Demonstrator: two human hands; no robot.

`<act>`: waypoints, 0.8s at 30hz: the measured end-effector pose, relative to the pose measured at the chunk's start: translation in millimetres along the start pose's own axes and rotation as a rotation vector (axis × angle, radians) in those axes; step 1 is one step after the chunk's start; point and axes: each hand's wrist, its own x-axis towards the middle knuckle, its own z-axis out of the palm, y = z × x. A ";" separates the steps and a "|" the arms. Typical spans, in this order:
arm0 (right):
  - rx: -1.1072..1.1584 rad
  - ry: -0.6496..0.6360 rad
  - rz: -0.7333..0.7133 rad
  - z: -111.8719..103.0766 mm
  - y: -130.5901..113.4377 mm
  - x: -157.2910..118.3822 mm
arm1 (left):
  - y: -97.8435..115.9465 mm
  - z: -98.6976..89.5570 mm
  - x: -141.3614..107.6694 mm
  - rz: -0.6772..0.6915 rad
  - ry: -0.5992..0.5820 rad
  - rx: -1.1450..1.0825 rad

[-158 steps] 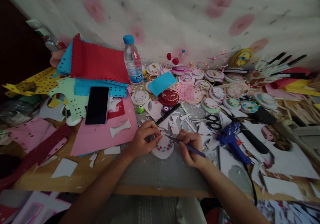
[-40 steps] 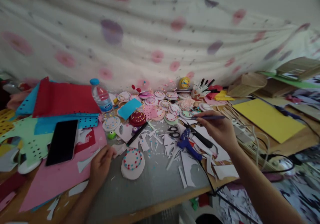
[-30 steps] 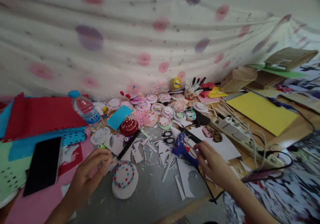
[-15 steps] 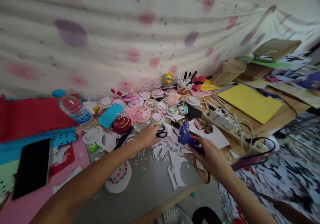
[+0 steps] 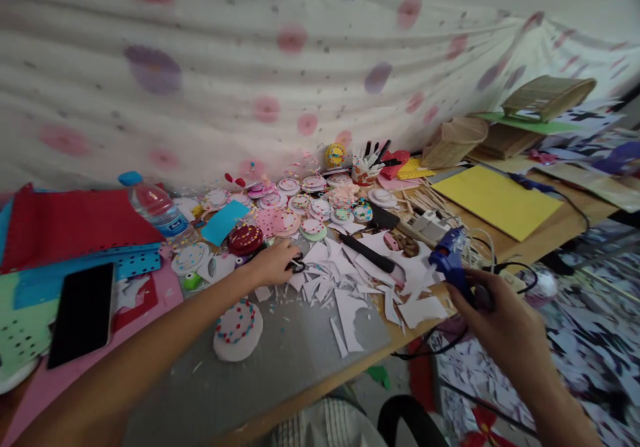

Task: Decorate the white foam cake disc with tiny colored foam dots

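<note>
Currently holds the glue gun (image 5: pixel 450 264) by its handle in the right hand (image 5: pixel 505 317), with fingers curled round it, lifted near the table's (image 5: pixel 310 400) right edge. Keeps the left hand (image 5: pixel 277 262) nearly closed on the black handles of the scissors (image 5: pixel 299 264), low over the scraps (image 5: pixel 325 277).

Between the hands, shows scraps and a black-handled tool (image 5: pixel 367 252) lying at a slant. Nearer than the left hand, has the white disc (image 5: pixel 237 330) flat on the grey mat (image 5: pixel 320 354), ringed with red and blue bits. Just beyond and left of that hand, shows the dark red disc (image 5: pixel 245 239), then the blue card (image 5: pixel 225 222); farther left, the bottle (image 5: pixel 163 212), tilted in view, and the phone (image 5: pixel 83 314) on pink sheeting (image 5: pixel 35 410).

Beyond the right hand, shows the power strip (image 5: pixel 433 226) partly hidden behind the glue gun, then the yellow sheet (image 5: pixel 497 200). Farthest out, between both hands, has the pen cup (image 5: pixel 365 172) close to the hanging cloth (image 5: pixel 225 94).
</note>
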 end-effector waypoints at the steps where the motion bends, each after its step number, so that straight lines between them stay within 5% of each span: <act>1: 0.000 -0.022 -0.008 4.3 0.5 3.3 | 7.1 0.6 4.5 0.038 0.000 0.008; 8: 0.026 -0.289 -0.148 48.3 -9.4 36.6 | 44.7 28.3 51.2 0.333 -0.084 0.033; 16: -0.020 -0.343 -0.317 86.9 -10.1 47.5 | 10.3 8.2 31.1 0.342 -0.129 0.062; 24: -0.089 -0.402 -0.284 101.9 -6.3 52.3 | 0.8 -1.5 17.0 0.342 -0.180 -0.036</act>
